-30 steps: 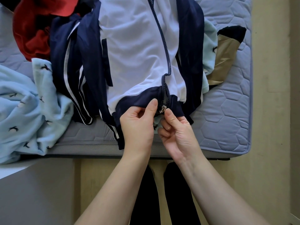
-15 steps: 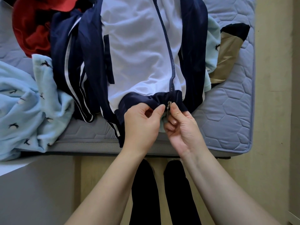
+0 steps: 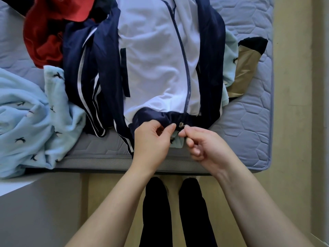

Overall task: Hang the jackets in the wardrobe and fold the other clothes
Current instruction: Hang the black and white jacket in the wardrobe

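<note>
A white and navy zip jacket [image 3: 156, 65] lies flat on the grey quilted mattress [image 3: 249, 122], hem toward me. My left hand [image 3: 151, 139] pinches the navy hem just left of the zip. My right hand [image 3: 201, 141] pinches the small metal zip pull [image 3: 181, 124] at the bottom of the zipper. The zipper teeth run closed up the front. A navy garment with white stripes [image 3: 85, 82] lies under the jacket's left side.
A light blue fleece with dark bird prints [image 3: 30, 118] hangs over the mattress's left front edge. A red garment [image 3: 44, 36] is bunched at the back left. A tan and black piece [image 3: 243, 68] lies to the right. Wooden floor and my dark-socked feet are below.
The zip pull has come down from above the hem to the hem's bottom edge. My right hand shifted right and turned, and both hands sit slightly lower on the hem.
</note>
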Action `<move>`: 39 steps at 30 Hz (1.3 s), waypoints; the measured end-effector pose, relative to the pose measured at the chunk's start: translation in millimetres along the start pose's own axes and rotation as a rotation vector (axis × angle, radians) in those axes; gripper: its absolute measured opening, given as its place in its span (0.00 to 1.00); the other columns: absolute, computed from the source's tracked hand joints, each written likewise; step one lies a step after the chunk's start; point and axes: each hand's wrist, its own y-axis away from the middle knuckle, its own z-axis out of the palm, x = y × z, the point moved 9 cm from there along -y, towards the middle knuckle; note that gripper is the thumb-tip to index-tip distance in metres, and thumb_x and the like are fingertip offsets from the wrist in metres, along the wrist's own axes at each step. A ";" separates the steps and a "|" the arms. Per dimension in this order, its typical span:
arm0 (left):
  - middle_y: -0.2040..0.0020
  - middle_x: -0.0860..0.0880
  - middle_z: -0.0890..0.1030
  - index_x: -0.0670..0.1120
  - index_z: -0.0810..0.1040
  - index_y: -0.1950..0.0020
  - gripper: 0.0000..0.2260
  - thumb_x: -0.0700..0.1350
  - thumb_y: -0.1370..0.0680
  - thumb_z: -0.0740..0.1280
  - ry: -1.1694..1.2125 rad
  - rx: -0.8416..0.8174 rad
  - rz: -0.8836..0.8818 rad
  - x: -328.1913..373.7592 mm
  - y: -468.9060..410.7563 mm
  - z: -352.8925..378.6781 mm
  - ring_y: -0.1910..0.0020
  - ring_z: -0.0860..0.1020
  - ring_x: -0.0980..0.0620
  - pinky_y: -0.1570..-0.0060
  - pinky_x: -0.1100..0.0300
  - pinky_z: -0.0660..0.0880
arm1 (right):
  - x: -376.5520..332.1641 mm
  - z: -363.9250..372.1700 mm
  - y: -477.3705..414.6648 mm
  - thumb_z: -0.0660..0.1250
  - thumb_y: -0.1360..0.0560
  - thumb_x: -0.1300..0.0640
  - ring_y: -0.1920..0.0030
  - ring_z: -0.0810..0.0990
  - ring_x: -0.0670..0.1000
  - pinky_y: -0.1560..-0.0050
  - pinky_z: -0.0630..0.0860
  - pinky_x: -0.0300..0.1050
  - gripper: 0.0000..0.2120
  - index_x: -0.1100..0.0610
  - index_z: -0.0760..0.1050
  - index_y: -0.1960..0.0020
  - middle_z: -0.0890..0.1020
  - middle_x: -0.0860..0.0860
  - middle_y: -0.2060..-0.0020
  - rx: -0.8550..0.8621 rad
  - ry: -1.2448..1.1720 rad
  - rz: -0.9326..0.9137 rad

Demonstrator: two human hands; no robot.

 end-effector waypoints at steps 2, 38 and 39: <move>0.77 0.52 0.66 0.39 0.70 0.73 0.19 0.46 0.27 0.72 -0.036 -0.040 0.047 -2.9 4.4 0.6 0.75 0.64 0.55 0.73 0.63 0.61 | -9.6 1.7 0.9 0.59 0.21 0.59 0.81 0.61 0.41 0.81 0.51 0.33 0.11 0.60 0.75 0.59 0.70 0.47 0.77 0.011 -0.099 -0.014; 0.59 0.51 0.80 0.51 0.74 0.53 0.05 0.52 0.24 0.63 -0.834 -0.303 -0.005 -45.3 -43.3 -9.7 0.53 0.78 0.48 0.54 0.55 0.60 | -133.0 42.7 -14.3 0.59 0.21 0.60 0.83 0.58 0.41 0.84 0.52 0.33 0.12 0.60 0.73 0.61 0.68 0.46 0.78 0.005 -0.105 -0.109; 0.58 0.53 0.79 0.51 0.74 0.53 0.08 0.54 0.25 0.64 -0.770 -0.285 0.029 -27.8 -49.8 -4.7 0.54 0.78 0.50 0.53 0.55 0.60 | -133.1 44.2 -14.3 0.59 0.21 0.59 0.83 0.58 0.41 0.84 0.51 0.33 0.12 0.60 0.73 0.61 0.68 0.46 0.78 0.003 -0.102 -0.106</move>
